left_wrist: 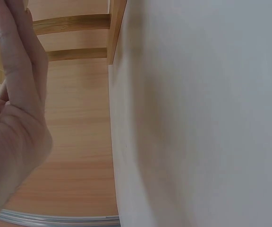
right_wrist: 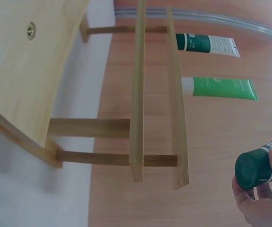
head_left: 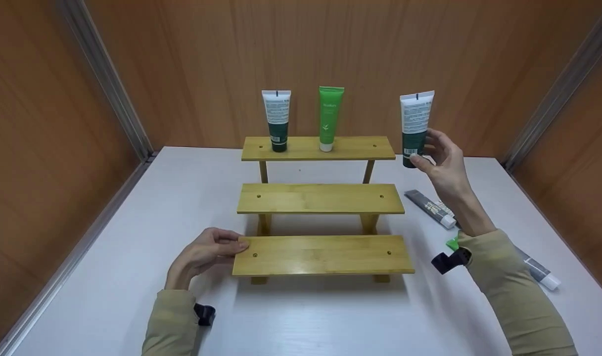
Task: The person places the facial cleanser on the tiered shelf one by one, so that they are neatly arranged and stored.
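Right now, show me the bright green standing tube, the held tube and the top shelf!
Bright green tube (head_left: pixel 330 116): head view, its body.
Held tube (head_left: pixel 415 121): head view, white upper part.
Top shelf (head_left: pixel 356 148): head view, bare right side.

We see a white table (head_left: pixel 202 173) carrying a wooden rack (head_left: pixel 320 199) and grey tubes (head_left: pixel 431 208) — its top shelf (head_left: pixel 355 147) holds two upright tubes (head_left: pixel 331 118).

The rack (head_left: pixel 320 254) is smooth, glossy wood with metal screws (right_wrist: pixel 31 31) near its side edges, the tubes (head_left: pixel 331 111) are smooth plastic, and the sleeves (head_left: pixel 511 284) matt cloth.
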`<move>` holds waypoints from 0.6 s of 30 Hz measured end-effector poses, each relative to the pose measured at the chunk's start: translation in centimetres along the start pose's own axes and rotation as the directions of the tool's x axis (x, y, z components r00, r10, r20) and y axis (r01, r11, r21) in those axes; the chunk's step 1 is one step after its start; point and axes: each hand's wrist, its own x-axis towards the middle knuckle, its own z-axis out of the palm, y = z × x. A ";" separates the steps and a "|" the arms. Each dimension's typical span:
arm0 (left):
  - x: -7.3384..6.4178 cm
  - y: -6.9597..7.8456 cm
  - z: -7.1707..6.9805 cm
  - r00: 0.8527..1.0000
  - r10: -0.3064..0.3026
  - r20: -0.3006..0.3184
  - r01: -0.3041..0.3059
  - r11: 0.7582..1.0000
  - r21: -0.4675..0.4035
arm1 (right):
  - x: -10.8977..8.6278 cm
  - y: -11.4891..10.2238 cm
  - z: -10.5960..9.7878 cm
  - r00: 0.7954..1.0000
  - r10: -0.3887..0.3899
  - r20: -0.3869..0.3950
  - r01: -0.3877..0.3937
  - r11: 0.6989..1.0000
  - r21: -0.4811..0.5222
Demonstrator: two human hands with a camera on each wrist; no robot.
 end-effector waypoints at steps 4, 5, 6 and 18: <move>0.0 0.0 0.0 1.000 -0.002 -0.008 0.002 1.000 0.007 | 0.5 -0.1 0.3 1.000 0.001 0.000 -0.001 1.000 -0.016; 0.0 0.0 0.0 1.000 -0.002 -0.009 0.002 1.000 0.007 | 0.6 -0.1 0.4 1.000 0.001 -0.001 -0.002 1.000 -0.020; 0.0 0.0 0.0 1.000 -0.002 -0.010 0.003 1.000 0.008 | 0.8 -0.1 0.5 1.000 0.000 0.000 0.000 1.000 -0.025; 0.0 0.1 0.0 1.000 -0.015 -0.016 0.015 1.000 0.015 | 2.9 0.5 2.1 0.999 0.020 0.032 -0.017 0.996 -0.086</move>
